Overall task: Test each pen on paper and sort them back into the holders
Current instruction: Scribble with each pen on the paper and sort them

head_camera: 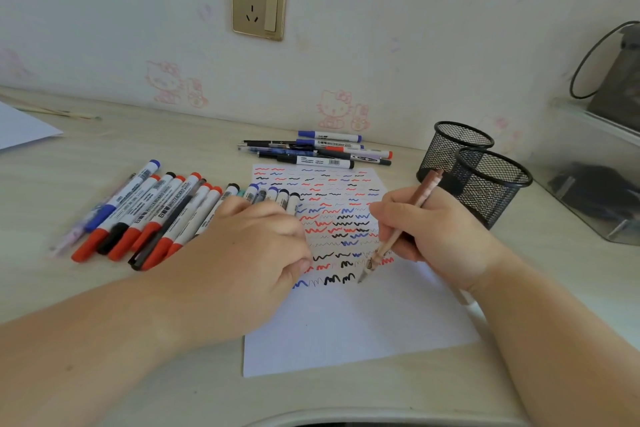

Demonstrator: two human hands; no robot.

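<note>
Pen (398,229), brown-barrelled, gripped in right hand (440,229), slanted, tip down at paper (346,322) just right of last black squiggle, possibly touching; hard to tell through blur. Left hand (249,253) curled, pressing on paper's left edge, apparently holding nothing. Risks: smearing fresh ink under right palm; sliding paper if left hand lifts; nudging the markers (145,218) lying just beside left hand, rolling them across surface (104,374). Mesh holders (485,180) close behind right hand, easily knocked on withdrawal.

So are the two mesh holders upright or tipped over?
Upright. Both mesh holders stand on the desk with open rims upward; no pens rise above the rims.
</note>
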